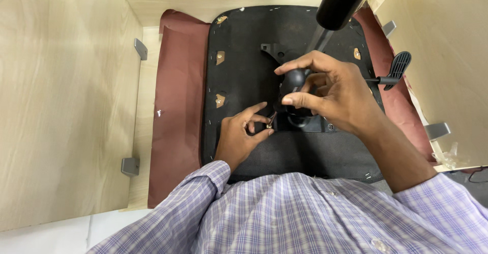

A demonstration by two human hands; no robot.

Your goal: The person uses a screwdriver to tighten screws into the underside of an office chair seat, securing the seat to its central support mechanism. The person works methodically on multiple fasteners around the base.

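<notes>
We are seeing the seat base [244, 71] lying on the paper sheet [175, 106], lever [394, 71] sticking out right of the seat base, mechanism plate [305, 122] sitting on it.

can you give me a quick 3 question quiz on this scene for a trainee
1. True or false: the right hand grips the black screwdriver handle.
2. What does the left hand pinch at the edge of the black metal plate? A) a small screw B) a pair of pliers C) a roll of tape
3. Fill in: the upturned black chair seat lies on a ____ coloured sheet.

Key: 1 true; 2 A, the small screw; 3 reddish-brown.
</notes>
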